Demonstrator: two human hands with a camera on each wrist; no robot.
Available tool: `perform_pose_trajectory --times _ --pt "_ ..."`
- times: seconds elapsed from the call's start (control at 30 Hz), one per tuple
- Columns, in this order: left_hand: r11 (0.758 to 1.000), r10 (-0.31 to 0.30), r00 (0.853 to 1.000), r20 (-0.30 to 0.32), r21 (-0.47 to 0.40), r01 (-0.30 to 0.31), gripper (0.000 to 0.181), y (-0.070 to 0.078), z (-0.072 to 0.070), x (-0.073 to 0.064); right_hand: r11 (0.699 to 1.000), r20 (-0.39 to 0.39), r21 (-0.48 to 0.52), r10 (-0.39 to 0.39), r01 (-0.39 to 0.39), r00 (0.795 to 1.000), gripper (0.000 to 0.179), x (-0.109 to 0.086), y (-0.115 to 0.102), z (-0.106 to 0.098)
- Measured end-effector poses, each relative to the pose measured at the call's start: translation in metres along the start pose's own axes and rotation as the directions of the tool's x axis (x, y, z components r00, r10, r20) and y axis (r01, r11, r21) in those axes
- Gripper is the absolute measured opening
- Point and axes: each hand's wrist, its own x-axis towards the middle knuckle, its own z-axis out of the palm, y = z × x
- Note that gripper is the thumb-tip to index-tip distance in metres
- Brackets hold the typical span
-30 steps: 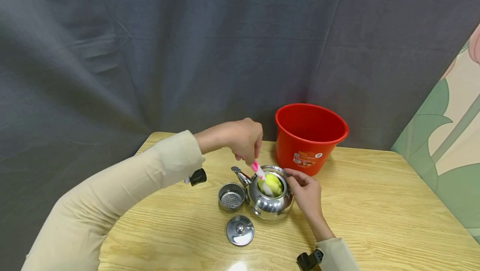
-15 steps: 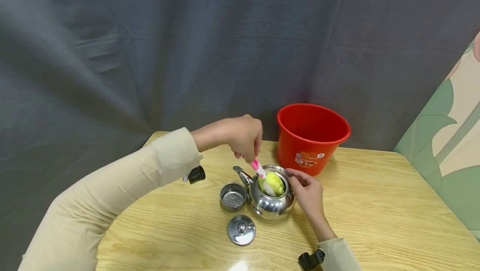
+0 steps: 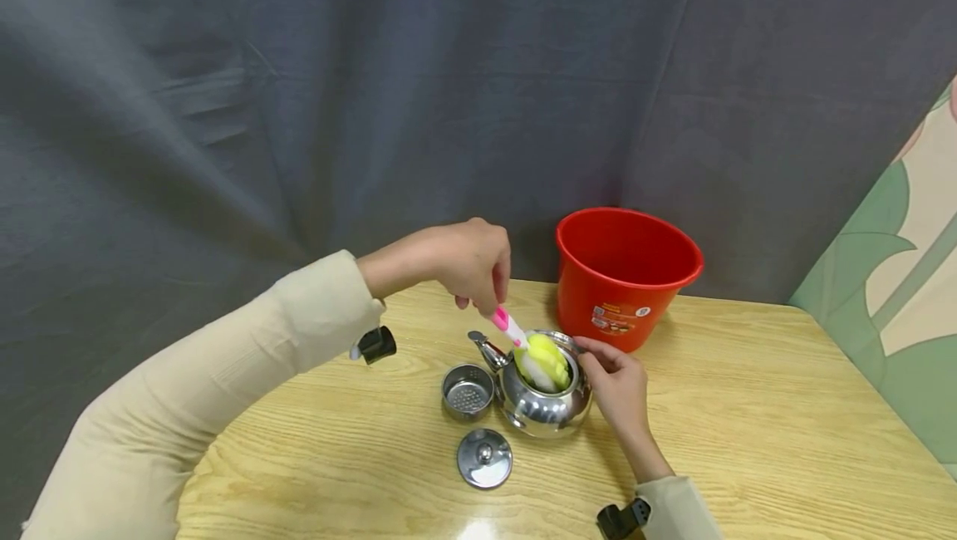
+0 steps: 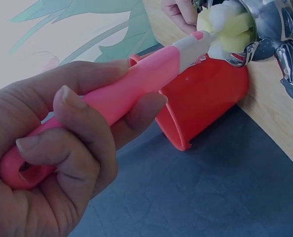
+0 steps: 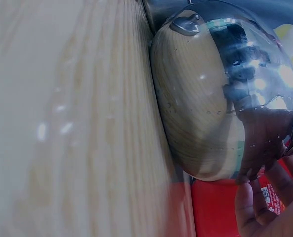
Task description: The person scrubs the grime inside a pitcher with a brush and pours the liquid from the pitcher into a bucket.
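A sponge brush with a pink and white handle (image 4: 131,89) is gripped in my left hand (image 3: 474,262), fingers wrapped round the handle in the left wrist view. Its yellow and white sponge head (image 3: 543,363) sits in the mouth of a shiny steel teapot (image 3: 542,415), partly above the rim. My right hand (image 3: 616,382) holds the teapot at the right side of its rim, thumb and fingers pinching there. In the right wrist view, that hand's fingers (image 5: 245,210) show beside the teapot's rounded body. The teapot's spout (image 3: 489,352) points to the left.
A steel strainer cup (image 3: 468,395) with a perforated bottom stands left of the teapot. The round lid (image 3: 484,459) with a knob lies in front. Behind the teapot stands a red bucket (image 3: 620,299) on the wooden table (image 3: 770,407), with a dark curtain (image 3: 449,91) at the back.
My left hand has moved slightly up and left, drawing the sponge head a little higher in the teapot's mouth. The right hand keeps its hold on the rim.
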Motion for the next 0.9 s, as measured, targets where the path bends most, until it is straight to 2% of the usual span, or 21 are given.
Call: perform_pose_trajectory --times 0.6,0.9 --pt "0.998 0.052 0.998 -0.041 0.032 -0.051 0.005 0.0 -0.004 -0.021 1.0 -0.003 -0.021 0.014 -0.014 1.0 0.022 0.0 0.001 -0.001" --pt "0.998 0.069 0.996 -0.049 0.011 -0.068 0.006 -0.003 -0.004 -0.03 0.999 0.001 -0.026 0.021 -0.021 1.0 0.021 0.0 0.0 -0.001"
